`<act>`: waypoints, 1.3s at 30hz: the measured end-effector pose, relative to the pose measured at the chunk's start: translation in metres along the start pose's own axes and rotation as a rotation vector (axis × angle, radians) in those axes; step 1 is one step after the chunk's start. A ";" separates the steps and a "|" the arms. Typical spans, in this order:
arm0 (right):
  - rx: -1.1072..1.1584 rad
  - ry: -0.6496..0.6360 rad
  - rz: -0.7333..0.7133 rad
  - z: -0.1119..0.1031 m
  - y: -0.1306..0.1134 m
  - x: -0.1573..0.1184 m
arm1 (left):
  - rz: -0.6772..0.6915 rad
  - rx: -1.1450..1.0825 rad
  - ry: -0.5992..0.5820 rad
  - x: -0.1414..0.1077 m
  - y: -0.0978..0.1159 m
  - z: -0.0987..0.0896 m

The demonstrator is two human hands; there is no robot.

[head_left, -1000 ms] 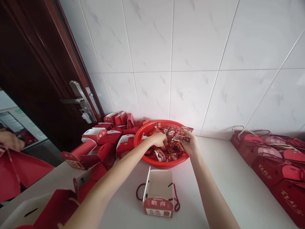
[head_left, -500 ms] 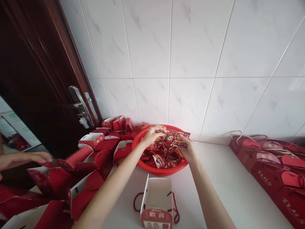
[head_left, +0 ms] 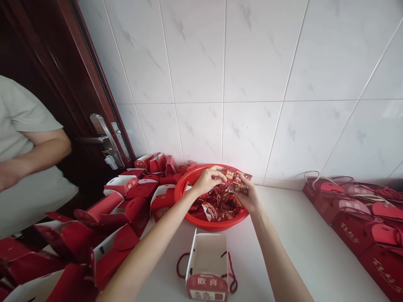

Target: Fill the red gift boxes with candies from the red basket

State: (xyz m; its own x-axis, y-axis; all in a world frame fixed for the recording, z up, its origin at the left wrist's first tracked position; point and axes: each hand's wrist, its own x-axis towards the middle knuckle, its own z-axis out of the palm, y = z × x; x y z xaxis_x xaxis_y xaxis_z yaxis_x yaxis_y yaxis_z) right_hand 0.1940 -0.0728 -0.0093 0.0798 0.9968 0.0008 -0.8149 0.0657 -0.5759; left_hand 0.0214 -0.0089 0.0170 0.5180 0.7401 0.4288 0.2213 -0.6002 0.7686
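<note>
Over a round red basket [head_left: 216,227] of wrapped packets, my left hand [head_left: 208,181] pinches a dark red packet with gold print [head_left: 229,176]. My right hand [head_left: 251,196] is closed on more red packets [head_left: 242,181] at the basket's right side, and the two hands' packets touch or overlap. Nearer to me, below the basket, stands an open box [head_left: 208,256] with a white inside, a red printed front and dark red cord handles. No packets show inside it.
Many open red boxes [head_left: 113,251] crowd the left side. Closed red boxes with cord handles [head_left: 355,222] line the right. A tiled wall [head_left: 255,138] rises behind. At the left, a person in a light shirt [head_left: 31,180] stands by a dark door [head_left: 63,84].
My left hand has moved slightly right, and a gold-printed packet now shows between my hands. The person at the left has drawn their hand back from the boxes, and their torso has come into view.
</note>
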 end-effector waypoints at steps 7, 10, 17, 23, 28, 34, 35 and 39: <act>-0.081 -0.067 -0.018 -0.003 0.001 -0.001 | 0.064 0.006 -0.053 0.001 0.003 0.004; -0.073 -0.043 -0.043 -0.005 0.000 0.001 | 0.036 -0.015 -0.027 0.006 0.000 0.001; 0.004 0.062 -0.079 -0.002 -0.003 0.001 | -0.259 0.394 -0.335 0.020 -0.015 -0.010; 0.020 0.084 -0.081 -0.004 -0.003 0.002 | -0.332 0.530 -0.507 0.024 -0.027 0.000; 0.036 0.092 -0.086 -0.005 -0.003 0.002 | -0.270 0.519 -0.559 0.021 -0.016 0.018; -0.019 0.059 -0.088 -0.007 -0.003 0.002 | -0.300 0.415 -0.527 0.018 -0.009 0.025; -0.023 0.053 -0.086 -0.007 -0.003 0.002 | -0.295 0.367 -0.526 0.019 -0.008 0.022; -0.030 0.055 -0.084 -0.005 -0.004 0.000 | -0.288 0.109 -0.430 0.019 -0.007 0.004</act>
State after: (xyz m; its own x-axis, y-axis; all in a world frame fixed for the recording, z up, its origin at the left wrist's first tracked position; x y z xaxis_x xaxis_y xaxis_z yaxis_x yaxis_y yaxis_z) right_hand 0.2002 -0.0736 -0.0106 0.1795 0.9838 0.0053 -0.7866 0.1467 -0.5998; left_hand 0.0326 0.0082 0.0180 0.7107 0.7021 -0.0436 0.4776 -0.4360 0.7627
